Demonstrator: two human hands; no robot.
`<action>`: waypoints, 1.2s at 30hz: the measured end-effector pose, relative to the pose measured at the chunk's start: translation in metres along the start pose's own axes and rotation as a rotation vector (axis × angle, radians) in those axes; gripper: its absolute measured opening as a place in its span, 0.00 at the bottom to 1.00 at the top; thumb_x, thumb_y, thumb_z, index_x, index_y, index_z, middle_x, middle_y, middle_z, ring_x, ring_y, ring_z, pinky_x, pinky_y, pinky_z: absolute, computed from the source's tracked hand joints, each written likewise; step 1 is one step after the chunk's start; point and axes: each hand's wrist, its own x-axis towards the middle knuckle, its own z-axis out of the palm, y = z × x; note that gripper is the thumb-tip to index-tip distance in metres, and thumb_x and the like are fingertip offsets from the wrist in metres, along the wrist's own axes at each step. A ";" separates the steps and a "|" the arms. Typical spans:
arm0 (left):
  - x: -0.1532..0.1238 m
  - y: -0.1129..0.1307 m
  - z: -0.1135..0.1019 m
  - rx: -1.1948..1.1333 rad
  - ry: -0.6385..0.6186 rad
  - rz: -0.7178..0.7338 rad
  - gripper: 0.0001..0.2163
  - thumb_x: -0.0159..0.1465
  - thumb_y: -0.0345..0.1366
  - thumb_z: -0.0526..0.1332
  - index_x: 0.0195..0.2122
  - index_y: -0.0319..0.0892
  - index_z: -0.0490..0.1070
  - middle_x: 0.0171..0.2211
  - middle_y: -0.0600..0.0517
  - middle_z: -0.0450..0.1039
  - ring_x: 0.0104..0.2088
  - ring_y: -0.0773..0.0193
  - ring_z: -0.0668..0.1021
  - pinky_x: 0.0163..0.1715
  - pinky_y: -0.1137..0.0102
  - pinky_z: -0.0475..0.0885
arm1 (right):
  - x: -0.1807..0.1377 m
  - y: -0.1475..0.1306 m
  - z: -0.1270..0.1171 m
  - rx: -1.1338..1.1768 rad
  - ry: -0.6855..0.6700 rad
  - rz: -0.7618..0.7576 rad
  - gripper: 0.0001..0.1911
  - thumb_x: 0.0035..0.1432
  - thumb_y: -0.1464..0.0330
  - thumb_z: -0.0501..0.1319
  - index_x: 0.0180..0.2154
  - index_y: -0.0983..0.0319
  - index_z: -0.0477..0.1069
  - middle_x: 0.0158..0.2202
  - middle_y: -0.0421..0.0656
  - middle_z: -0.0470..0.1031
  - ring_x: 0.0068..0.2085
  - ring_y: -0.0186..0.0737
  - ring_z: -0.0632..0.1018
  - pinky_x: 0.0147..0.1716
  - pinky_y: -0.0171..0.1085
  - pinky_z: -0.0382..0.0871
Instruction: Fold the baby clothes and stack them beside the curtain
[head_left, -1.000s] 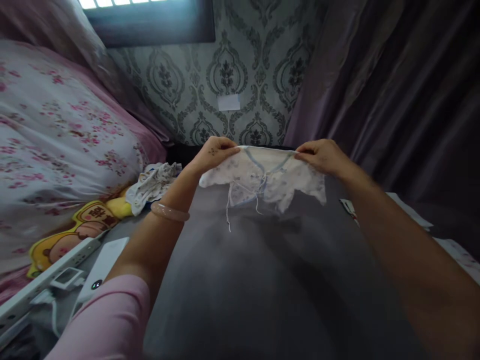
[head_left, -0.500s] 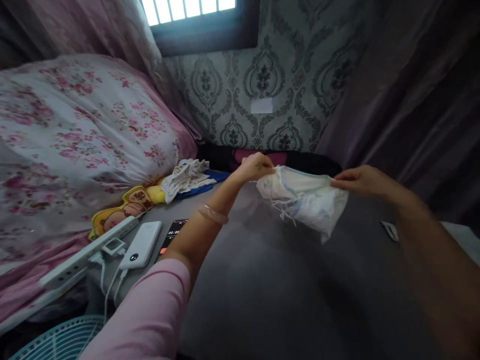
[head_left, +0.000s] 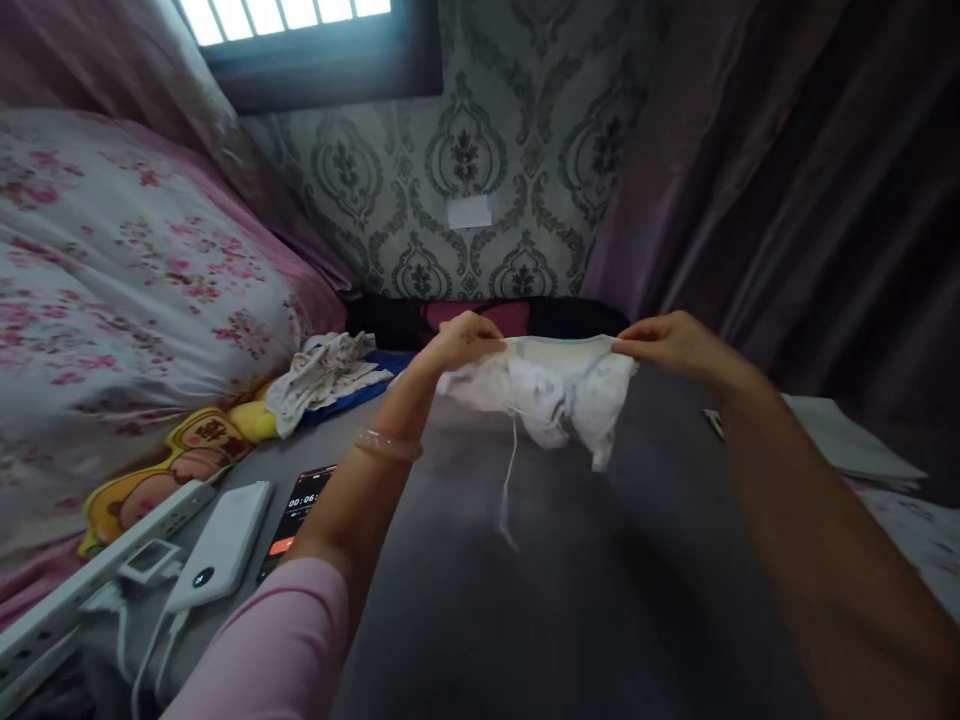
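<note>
- We hold a small white cloth garment with pale blue trim (head_left: 544, 385) above a flat grey surface (head_left: 480, 620), its upper edge drawn nearly straight between our hands.
- Our left hand (head_left: 466, 343) pinches the left end of that edge in its fingers; our right hand (head_left: 679, 345) pinches the right end.
- The lower edge hangs loose and uneven, a thin white tie (head_left: 510, 480) dangling below it.
- Between our forearms the grey surface spreads wide toward the near side, leaving room under the garment.
- On the left, our forearm partly hides a black phone (head_left: 296, 510); a white rectangular power bank (head_left: 225, 540) lies just left of it, then a long white power strip (head_left: 97, 565).
- Farther left, a crumpled white patterned cloth (head_left: 322, 380) lies apart from our wrist.
- A black item with a dark-pink middle (head_left: 516, 316) lines the far edge, against the patterned grey wall (head_left: 360, 225).
- White folded sheets (head_left: 847, 435) lie right of our right forearm.
</note>
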 end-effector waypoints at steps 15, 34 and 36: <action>0.010 -0.002 0.014 -0.062 0.194 0.041 0.13 0.53 0.44 0.68 0.31 0.38 0.76 0.24 0.54 0.72 0.24 0.71 0.71 0.23 0.75 0.64 | 0.006 0.016 -0.007 0.079 0.203 -0.046 0.19 0.47 0.50 0.66 0.34 0.56 0.78 0.35 0.44 0.79 0.38 0.46 0.77 0.34 0.41 0.70; -0.016 0.020 -0.004 0.145 0.155 0.020 0.13 0.53 0.45 0.67 0.31 0.39 0.78 0.23 0.52 0.74 0.23 0.68 0.72 0.21 0.74 0.64 | -0.022 0.001 -0.012 -0.094 0.024 -0.091 0.21 0.50 0.48 0.63 0.34 0.58 0.77 0.30 0.42 0.77 0.31 0.40 0.75 0.29 0.38 0.67; -0.012 0.013 0.001 0.163 0.155 0.006 0.14 0.52 0.44 0.68 0.31 0.38 0.79 0.23 0.52 0.74 0.22 0.69 0.71 0.21 0.75 0.62 | -0.021 -0.002 -0.006 -0.083 0.000 -0.100 0.21 0.49 0.49 0.64 0.35 0.58 0.78 0.31 0.42 0.77 0.31 0.40 0.75 0.29 0.37 0.67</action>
